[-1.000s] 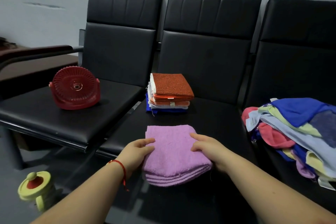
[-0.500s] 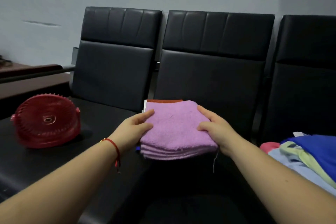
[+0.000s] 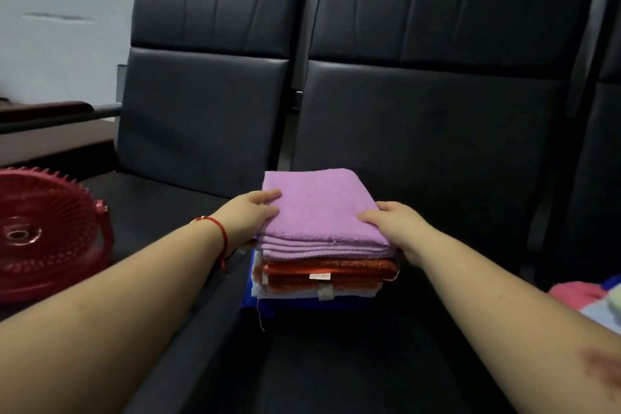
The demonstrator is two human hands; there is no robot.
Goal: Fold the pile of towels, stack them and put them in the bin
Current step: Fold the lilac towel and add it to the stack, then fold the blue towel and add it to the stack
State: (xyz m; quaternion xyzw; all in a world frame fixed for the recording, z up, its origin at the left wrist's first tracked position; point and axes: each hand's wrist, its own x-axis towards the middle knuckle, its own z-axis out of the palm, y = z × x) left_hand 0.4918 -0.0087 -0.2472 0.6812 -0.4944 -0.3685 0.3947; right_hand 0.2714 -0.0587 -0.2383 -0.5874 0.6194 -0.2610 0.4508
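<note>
**Q:** Head view: what is the person doing at this instant?

**A:** The person is setting a folded purple towel point(image 3: 319, 208) squarely on top of the stack of folded towels point(image 3: 324, 274), which is sitting on the seat of the middle black chair point(image 3: 369, 346). The left hand point(image 3: 250, 217) is gripping the towel's left edge, thumb lying on top and fingers tucked beneath; the right hand point(image 3: 395, 227) is gripping its right edge in the same way. Each grip is therefore clamped on the purple towel, not apart.

**Q:** What is lying under it?

**A:** Orange, white and blue folded towels are showing below, edges roughly aligned, with two small labels and a loose thread facing the camera.

**Q:** How far along is the task appearing?

**A:** Judging from the layers, several towels are already folded and stacked. The purple one seems to be touching down, though the hands are not yet letting go. At the right border a corner of the unfolded towel pile point(image 3: 591, 299) is showing, so folding is evidently remaining. No bin is appearing in this view, so the final transfer is presumably still ahead.

**Q:** Anything else in frame?

**A:** A red fan point(image 3: 47, 235) is resting on the left chair's seat, well apart from the stack.
</note>
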